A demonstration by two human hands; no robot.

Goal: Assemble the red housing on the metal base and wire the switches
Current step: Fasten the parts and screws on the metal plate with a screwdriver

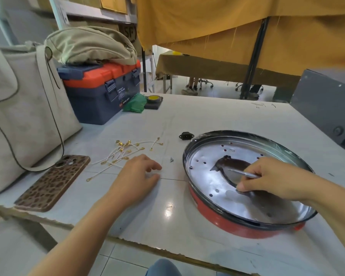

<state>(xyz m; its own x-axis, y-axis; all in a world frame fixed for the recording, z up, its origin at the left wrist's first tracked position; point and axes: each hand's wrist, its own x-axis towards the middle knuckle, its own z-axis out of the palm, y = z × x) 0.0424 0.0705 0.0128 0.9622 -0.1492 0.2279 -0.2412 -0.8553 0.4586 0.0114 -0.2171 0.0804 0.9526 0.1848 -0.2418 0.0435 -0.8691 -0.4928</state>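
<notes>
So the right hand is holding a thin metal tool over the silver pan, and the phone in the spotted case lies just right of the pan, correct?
Not quite. In the head view the phone lies left of the pan, beside the white bag. The rest holds: the right hand holds a thin metal tool over the pan.
</notes>
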